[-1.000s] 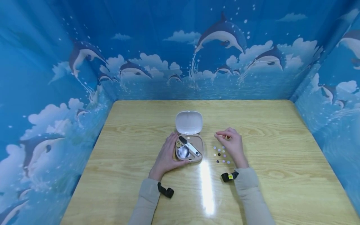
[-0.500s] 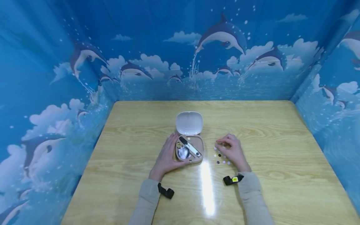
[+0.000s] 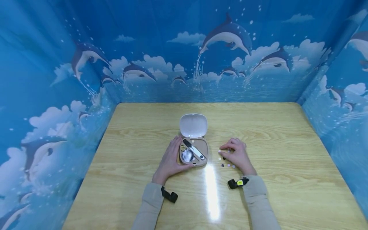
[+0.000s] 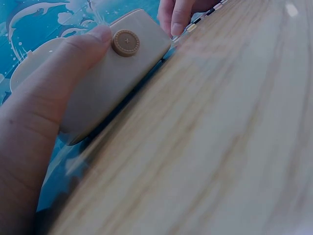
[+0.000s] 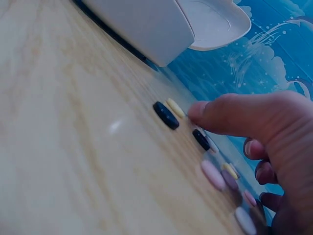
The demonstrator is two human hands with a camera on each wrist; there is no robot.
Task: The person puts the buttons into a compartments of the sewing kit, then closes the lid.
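My left hand (image 3: pixel 170 159) grips a beige sewing kit box (image 3: pixel 204 145), thumb at the front and fingers along the left side. Its lid (image 3: pixel 193 125) stands open. Inside lie a white tool with a black end (image 3: pixel 194 149), a shiny round piece (image 3: pixel 187 155) and a small yellow ring-shaped piece (image 3: pixel 182 148). In the left wrist view, the thumb lies beside the button-shaped clasp (image 4: pixel 125 43). To the right of the box, my right hand (image 3: pixel 237 155) pinches a pale button (image 3: pixel 219 151) at the table, with thumb and forefinger around it. In the right wrist view, the thumb hides that button.
Several small buttons lie near and under the right hand, among them a black button (image 5: pixel 166 115), a pink button (image 5: pixel 212 175) and a white button (image 5: pixel 245 221). The wooden table (image 3: pixel 138 127) meets a blue dolphin curtain (image 3: pixel 161 83) at the back and sides.
My right hand has come down towards the buttons and closed its thumb and forefinger about a pale one. The left hand and the box have stayed in place.
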